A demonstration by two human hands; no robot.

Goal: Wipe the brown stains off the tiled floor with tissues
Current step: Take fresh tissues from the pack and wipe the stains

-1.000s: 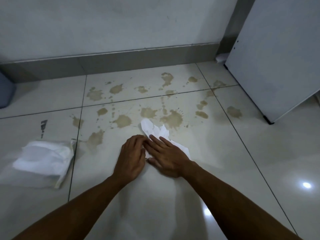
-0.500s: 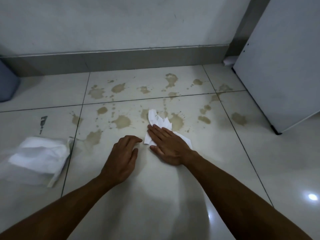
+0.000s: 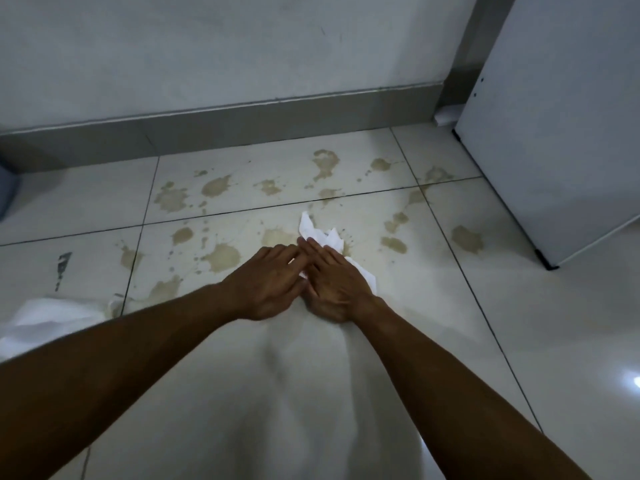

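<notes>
The right hand (image 3: 337, 282) is pressing a white tissue (image 3: 320, 235) flat, fingers straight, to soak the brown stains (image 3: 221, 258). The left hand (image 3: 268, 282) is resting beside it, fingers relaxed, touching the tissue's edge, probably steadying it.

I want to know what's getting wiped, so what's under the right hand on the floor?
A crumpled white tissue lies under the right hand, poking out past the fingertips over a brown stain. The floor beneath the palm is covered.

Tiled floor (image 3: 450, 341), brown stains (image 3: 221, 258), crumpled tissue (image 3: 322, 237), tissue pack (image 3: 52, 317)
</notes>
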